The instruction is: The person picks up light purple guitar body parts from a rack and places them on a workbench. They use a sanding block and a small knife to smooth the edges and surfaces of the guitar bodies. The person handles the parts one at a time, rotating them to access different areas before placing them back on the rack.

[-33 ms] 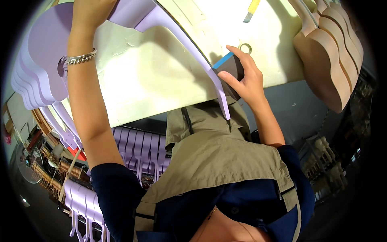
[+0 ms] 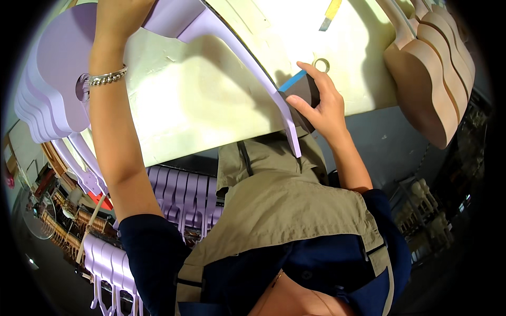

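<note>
Nothing moved since earlier: left hand point(image 2: 118, 18), top of frame, steadies the lilac-painted wooden guitar body point(image 2: 211, 26) while right hand point(image 2: 321, 105), centre right, clamps a dark sanding block point(image 2: 304, 90) against its edge.

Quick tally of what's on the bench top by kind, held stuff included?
Lilac guitar body, under the left hand: 1
Dark sanding block with blue edge, in the right hand: 1
Small ring: 1
Yellow-handled tool: 1
Total: 4
</note>
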{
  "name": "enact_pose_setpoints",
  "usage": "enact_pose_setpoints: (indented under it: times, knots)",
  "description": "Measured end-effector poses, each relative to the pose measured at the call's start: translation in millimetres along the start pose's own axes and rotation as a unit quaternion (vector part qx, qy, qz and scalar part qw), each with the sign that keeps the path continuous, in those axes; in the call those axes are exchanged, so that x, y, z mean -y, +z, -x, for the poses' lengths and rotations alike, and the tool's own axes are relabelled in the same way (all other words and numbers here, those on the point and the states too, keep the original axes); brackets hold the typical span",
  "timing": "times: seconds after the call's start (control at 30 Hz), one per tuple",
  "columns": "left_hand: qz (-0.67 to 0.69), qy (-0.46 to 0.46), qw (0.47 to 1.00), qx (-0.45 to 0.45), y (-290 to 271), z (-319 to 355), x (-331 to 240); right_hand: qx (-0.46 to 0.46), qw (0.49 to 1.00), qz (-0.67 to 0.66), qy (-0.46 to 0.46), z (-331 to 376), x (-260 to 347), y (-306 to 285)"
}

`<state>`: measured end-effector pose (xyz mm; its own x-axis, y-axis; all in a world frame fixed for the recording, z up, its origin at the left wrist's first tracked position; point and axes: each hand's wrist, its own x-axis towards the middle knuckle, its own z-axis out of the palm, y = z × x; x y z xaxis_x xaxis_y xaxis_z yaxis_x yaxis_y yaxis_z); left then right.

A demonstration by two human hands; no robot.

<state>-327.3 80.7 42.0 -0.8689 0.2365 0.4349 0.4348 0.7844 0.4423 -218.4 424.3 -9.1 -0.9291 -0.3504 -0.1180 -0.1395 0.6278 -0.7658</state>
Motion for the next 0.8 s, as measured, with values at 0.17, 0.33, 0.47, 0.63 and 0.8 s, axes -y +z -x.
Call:
enact_pose_setpoints:
  times: [0.17, 0.33, 0.47, 0.63, 0.8]
  knots:
    - [-0.023, -0.046, 0.999, 0.007, -6, -6, -22, 0.001, 1.0, 0.001, -0.009, -27, 12, 10]
    - [-0.001, -0.106, 0.994, 0.021, -4, 12, 8, 0.012, 0.999, 0.021, -0.021, -63, 36, 15]
    - [0.005, 0.01, 0.999, -0.045, -1, -2, -9, 0.006, 1.0, -0.015, -0.019, -73, 39, 22]
    - [-0.003, 0.005, 0.998, -0.058, -9, -6, -25, 0.033, 0.999, -0.022, 0.008, -111, 59, 30]
    - [-0.039, 0.032, 0.996, -0.08, 2, -5, -6, 0.0, 1.0, -0.01, -0.022, -114, 57, 34]
